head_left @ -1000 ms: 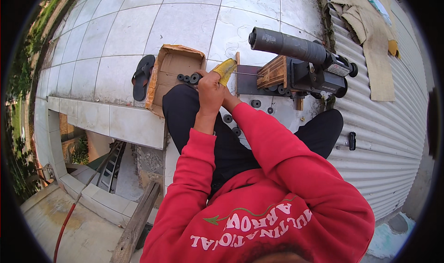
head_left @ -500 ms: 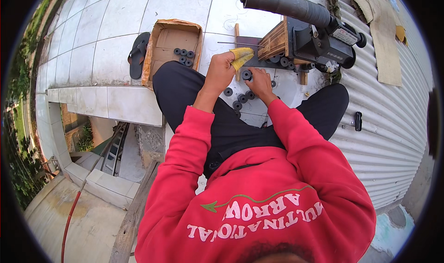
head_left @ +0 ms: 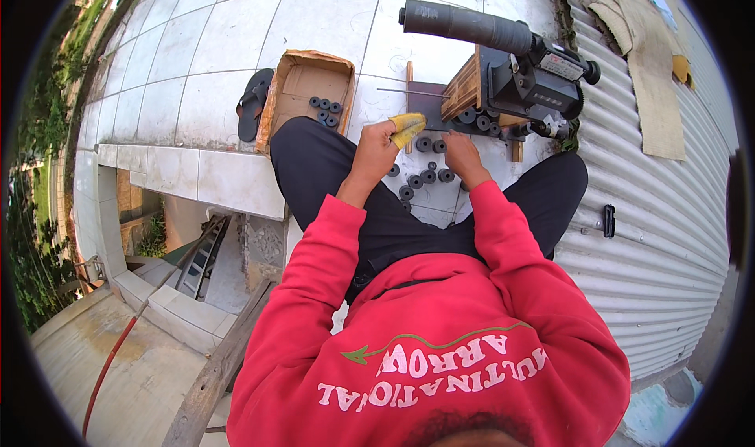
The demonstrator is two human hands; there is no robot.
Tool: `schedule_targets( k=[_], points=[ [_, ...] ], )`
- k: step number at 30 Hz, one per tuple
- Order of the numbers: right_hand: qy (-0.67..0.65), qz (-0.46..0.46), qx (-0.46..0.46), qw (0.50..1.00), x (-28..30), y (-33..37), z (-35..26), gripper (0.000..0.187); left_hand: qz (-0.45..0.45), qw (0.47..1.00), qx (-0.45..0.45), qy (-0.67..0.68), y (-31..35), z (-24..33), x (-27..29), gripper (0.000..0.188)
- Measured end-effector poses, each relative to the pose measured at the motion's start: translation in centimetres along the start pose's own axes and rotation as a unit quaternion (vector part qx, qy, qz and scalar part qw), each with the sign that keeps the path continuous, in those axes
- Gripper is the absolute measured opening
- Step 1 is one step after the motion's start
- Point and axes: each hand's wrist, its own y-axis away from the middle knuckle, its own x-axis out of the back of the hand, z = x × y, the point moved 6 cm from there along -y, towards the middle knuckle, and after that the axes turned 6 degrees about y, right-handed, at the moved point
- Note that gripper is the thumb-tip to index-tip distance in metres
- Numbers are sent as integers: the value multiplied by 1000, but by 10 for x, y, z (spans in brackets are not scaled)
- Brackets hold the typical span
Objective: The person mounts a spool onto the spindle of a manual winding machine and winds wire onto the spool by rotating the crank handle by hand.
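My left hand is closed on a yellow cloth, pinched between thumb and fingers above the tiles. My right hand is lowered beside a black roller, a short cylinder with a centre hole; its fingertips are partly hidden, so I cannot tell whether it grips anything. A second black roller stands just left of that one. Several more rollers sit on the tiles between my legs. Just beyond my hands is a dark board with a thin metal rod above it.
A cardboard box holding several rollers stands at left, beside a dark sandal. At far right stands a dark machine with a long cylinder and wooden block. Corrugated sheeting lies right; an opening with a ladder is left.
The roller that was at my right fingers now stands on the floor. My right hand has shifted right, away from it. My left hand still holds the cloth, and the view has shifted slightly.
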Motion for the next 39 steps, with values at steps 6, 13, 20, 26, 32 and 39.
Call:
schedule_targets(
  k=[6, 13, 20, 26, 32, 39],
  points=[
    [-496, 82, 16, 864, 175, 29, -61, 38, 10, 998, -11, -58, 58, -4, -10, 29],
    [-695, 117, 82, 705, 233, 75, -79, 36, -32, 991, 87, -93, 75, -13, -42, 31],
    [-637, 88, 54, 764, 197, 101, -72, 32, -35, 989, 129, 61, 89, -7, -11, 85],
    [-601, 64, 47, 795, 176, 123, -62, 31, 1, 978, 126, 164, 84, 7, -7, 82],
    [-565, 56, 54, 822, 176, 128, -62, 30, -10, 970, 109, 215, 60, 25, -46, 57],
    [-525, 65, 64, 846, 174, 127, -54, 19, -56, 961, 110, 248, 49, 35, -77, 36]
  ],
)
